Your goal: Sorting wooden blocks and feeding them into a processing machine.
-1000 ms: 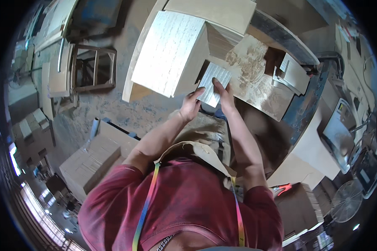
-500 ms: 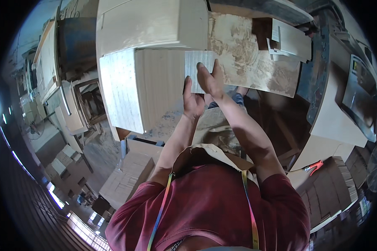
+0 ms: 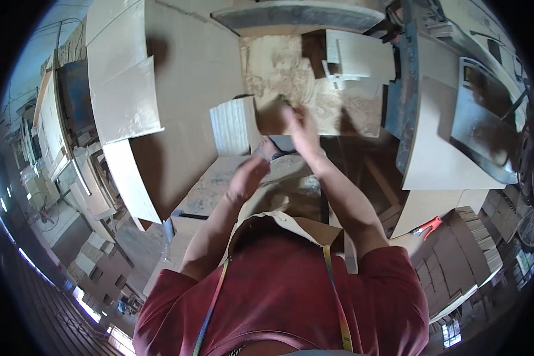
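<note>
A small stack of thin pale boards (image 3: 229,128) stands on edge beside the large pale stacked panels (image 3: 190,77), its striped edges toward me. My left hand (image 3: 249,177) is just below and to the right of the small stack, apart from it. Its blurred fingers look loosely stretched, with nothing visible in them. Reaching over the near edge of a dusty, stained board (image 3: 353,113), my right hand (image 3: 302,132) is smeared by motion. A dark brownish patch lies by its fingertips; whether it is a piece or a shadow I cannot tell.
Pale panels (image 3: 362,56) lie at the back of the stained board. Far right is a metal-framed machine part (image 3: 486,118). A red-handled tool (image 3: 428,226) rests by stacked boards (image 3: 451,261) at lower right. My foot (image 3: 271,148) shows below the stained board's edge.
Both hands have let go of the small stack, which now stands against the large panels. My left hand has drawn back toward me. The whole view has shifted.
</note>
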{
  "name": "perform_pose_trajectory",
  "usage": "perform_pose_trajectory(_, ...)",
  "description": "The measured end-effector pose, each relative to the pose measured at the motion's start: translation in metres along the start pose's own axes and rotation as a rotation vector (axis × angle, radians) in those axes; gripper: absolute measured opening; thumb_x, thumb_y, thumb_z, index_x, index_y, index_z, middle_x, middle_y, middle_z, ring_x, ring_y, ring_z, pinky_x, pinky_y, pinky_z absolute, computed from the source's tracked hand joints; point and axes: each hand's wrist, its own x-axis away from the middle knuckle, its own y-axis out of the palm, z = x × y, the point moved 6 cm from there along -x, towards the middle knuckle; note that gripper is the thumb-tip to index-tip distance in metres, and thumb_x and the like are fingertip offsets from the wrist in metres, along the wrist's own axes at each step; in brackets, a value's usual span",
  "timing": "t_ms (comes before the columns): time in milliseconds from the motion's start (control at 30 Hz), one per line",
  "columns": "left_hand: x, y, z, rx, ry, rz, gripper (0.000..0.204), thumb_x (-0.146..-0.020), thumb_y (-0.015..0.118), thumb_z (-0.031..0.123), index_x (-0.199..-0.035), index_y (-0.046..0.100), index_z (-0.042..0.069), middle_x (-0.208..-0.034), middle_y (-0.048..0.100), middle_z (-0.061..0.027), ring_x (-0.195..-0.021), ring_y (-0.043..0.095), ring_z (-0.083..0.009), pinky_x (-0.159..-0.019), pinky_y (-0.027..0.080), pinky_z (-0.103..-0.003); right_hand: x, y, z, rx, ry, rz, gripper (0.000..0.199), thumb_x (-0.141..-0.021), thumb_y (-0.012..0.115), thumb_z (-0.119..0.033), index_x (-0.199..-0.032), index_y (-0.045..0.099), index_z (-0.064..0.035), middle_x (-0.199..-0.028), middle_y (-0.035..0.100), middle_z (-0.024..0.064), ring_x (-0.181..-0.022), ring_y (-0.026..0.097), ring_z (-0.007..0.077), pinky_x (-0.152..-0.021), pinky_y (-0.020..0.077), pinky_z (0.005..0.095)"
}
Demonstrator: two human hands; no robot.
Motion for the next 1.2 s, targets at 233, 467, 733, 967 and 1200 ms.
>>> perform_pose_trajectory(233, -0.052, 0.224, 0.123, -0.742, 0.481, 0.304, 0.083, -0.099, 0.085, 0.024, -0.162, 0.043, -0.009, -0.145, 0.065, -0.026, -0.12, 0.069, -0.0258, -0.092, 0.063, -0.032, -0.071, -0.213, -0.005, 0.035, 0.05, 0.866, 0.099, -0.095, 0.077, -0.065, -0.158, 0.051, 0.0065, -0.157, 0.052, 0.0345, -0.149, 0.048, 0.0422, -0.127, 0.0375, 0.0478)
perform_pose_trajectory(467, -0.2, 0.28, 0.168, -0.718, 0.277, 0.384, 0.135, -0.082, 0.092, 0.061, -0.169, 0.02, -0.014, -0.164, 0.044, -0.0361, -0.149, 0.052, -0.0447, -0.121, 0.047, -0.049, -0.139, -0.214, -0.005, -0.171, -0.027, 0.734, 0.107, -0.09, 0.08, -0.067, -0.156, 0.05, 0.0116, -0.158, 0.053, 0.0321, -0.14, 0.057, 0.0383, -0.118, 0.0467, 0.0447)
perform_pose_trajectory(733, -0.213, 0.238, 0.193, -1.009, 0.199, 0.371, 0.132, -0.075, 0.099, 0.053, -0.165, 0.03, -0.014, -0.156, 0.053, -0.0354, -0.141, 0.059, -0.0438, -0.116, 0.052, -0.049, -0.101, -0.183, 0.025, 0.121, 0.009, 0.592, 0.094, -0.088, 0.085, -0.061, -0.155, 0.06, 0.0, -0.15, 0.064, 0.0222, -0.136, 0.061, 0.0315, -0.118, 0.0453, 0.0394)
perform_pose_trajectory(967, -0.21, 0.219, 0.193, -1.056, 0.238, 0.366, 0.116, -0.073, 0.103, 0.041, -0.157, 0.043, -0.011, -0.144, 0.065, -0.0291, -0.127, 0.069, -0.0358, -0.108, 0.057, -0.043, -0.113, -0.152, -0.01, -0.245, 0.184, 0.161, 0.072, -0.099, 0.077, -0.05, -0.15, 0.066, -0.0017, -0.159, 0.062, 0.0153, -0.147, 0.055, 0.0281, -0.127, 0.0336, 0.0369)
perform_pose_trajectory(1200, -0.215, 0.202, 0.169, -0.955, 0.211, 0.303, 0.104, -0.074, 0.103, 0.03, -0.153, 0.048, -0.008, -0.137, 0.069, -0.0257, -0.123, 0.071, -0.0322, -0.104, 0.058, -0.04, -0.11, -0.148, 0.012, -0.366, 0.182, -0.01, 0.061, -0.104, 0.074, -0.043, -0.148, 0.068, -0.0015, -0.162, 0.06, 0.0124, -0.151, 0.052, 0.0257, -0.131, 0.0267, 0.0345)
